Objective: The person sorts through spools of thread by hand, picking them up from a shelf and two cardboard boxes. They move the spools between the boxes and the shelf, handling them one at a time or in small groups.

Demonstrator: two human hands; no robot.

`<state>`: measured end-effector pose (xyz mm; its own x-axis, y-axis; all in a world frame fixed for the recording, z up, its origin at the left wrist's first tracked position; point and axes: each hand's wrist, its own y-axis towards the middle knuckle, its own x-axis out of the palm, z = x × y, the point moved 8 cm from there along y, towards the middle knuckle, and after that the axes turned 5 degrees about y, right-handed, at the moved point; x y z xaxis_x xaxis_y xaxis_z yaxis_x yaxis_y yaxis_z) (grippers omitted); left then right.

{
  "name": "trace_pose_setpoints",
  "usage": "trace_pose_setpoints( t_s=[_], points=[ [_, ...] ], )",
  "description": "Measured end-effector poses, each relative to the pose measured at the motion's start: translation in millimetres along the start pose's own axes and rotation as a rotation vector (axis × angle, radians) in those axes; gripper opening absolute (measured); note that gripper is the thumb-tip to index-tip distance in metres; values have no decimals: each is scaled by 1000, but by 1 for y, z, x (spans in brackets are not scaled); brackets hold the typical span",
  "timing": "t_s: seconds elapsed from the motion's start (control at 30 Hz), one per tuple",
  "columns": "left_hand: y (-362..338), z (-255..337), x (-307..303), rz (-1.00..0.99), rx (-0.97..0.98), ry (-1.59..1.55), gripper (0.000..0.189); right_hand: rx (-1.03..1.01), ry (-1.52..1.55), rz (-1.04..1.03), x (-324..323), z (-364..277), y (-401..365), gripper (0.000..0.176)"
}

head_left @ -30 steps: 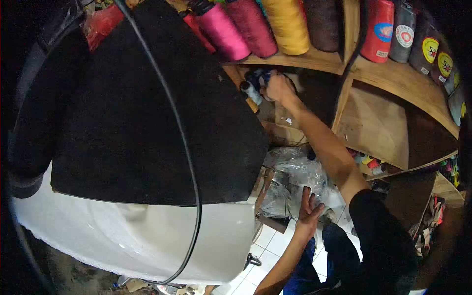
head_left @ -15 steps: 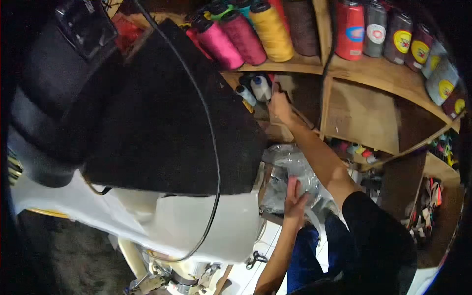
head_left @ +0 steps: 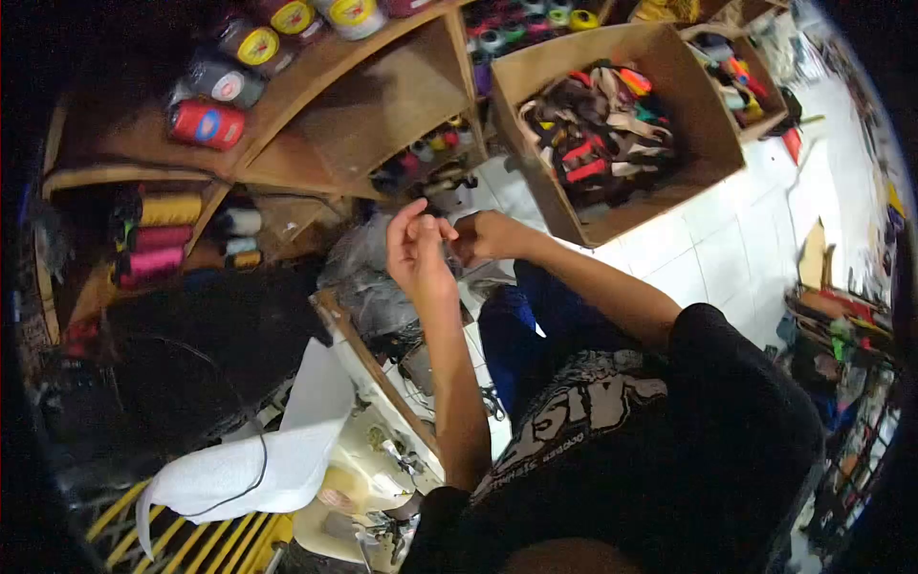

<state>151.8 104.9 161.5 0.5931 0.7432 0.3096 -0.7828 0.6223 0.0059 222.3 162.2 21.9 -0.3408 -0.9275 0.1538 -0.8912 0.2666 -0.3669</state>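
Note:
My left hand (head_left: 418,251) is raised in the middle of the view, palm up, its fingers partly curled and apart, with nothing seen in it. Close beside it on the right, my right hand (head_left: 480,237) has its fingers bent together near the left fingertips. Whatever the right fingers may hold is too small or hidden to make out. Behind and below the hands lies crumpled clear plastic (head_left: 361,251), near the wooden table edge (head_left: 359,349).
Wooden shelves (head_left: 325,57) with thread cones stand at the upper left. A cardboard box (head_left: 708,115) of tangled straps is at the upper right on the tiled floor. White cloth (head_left: 239,474) and a sewing machine (head_left: 368,478) are at the lower left.
The view has swung to the right. My right hand has come out of the shelf compartment and now meets my left hand, which has risen from beside the clear plastic.

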Motion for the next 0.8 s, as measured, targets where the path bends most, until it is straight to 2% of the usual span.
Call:
trace_pose_setpoints(
  t_s=[0.03,0.1,0.17,0.23,0.33,0.37,0.43,0.47,0.53,0.7,0.8],
  points=[
    [-1,-2,14,-43,-5,12,17,-16,167,-10,-23,-22,-35,25],
    [-2,-13,42,-124,-68,62,15,87,173,123,-86,-35,-76,21],
    [-7,-28,73,-183,-138,126,15,35,-219,297,-173,-26,-97,27],
    [-7,-44,100,-217,-213,222,15,184,-606,339,-234,-9,-110,29],
    [-8,-76,122,-206,-238,289,15,12,-1032,65,-248,61,-85,19],
    [-8,-85,130,-198,-242,316,15,-172,-1249,162,-244,53,-89,20],
    [-16,-90,145,-173,-267,326,16,-28,-1306,73,-236,96,-82,22],
    [-18,-97,149,-160,-277,324,16,286,-1131,-96,-236,156,-74,23],
    [-20,-103,162,-107,-265,370,15,347,-1334,-194,-234,254,-54,26],
    [-38,-126,171,14,-320,312,15,223,-1459,-149,-215,227,-57,27],
    [-50,-135,175,11,-345,232,17,283,-1314,-280,-216,197,-52,29]
  ],
)
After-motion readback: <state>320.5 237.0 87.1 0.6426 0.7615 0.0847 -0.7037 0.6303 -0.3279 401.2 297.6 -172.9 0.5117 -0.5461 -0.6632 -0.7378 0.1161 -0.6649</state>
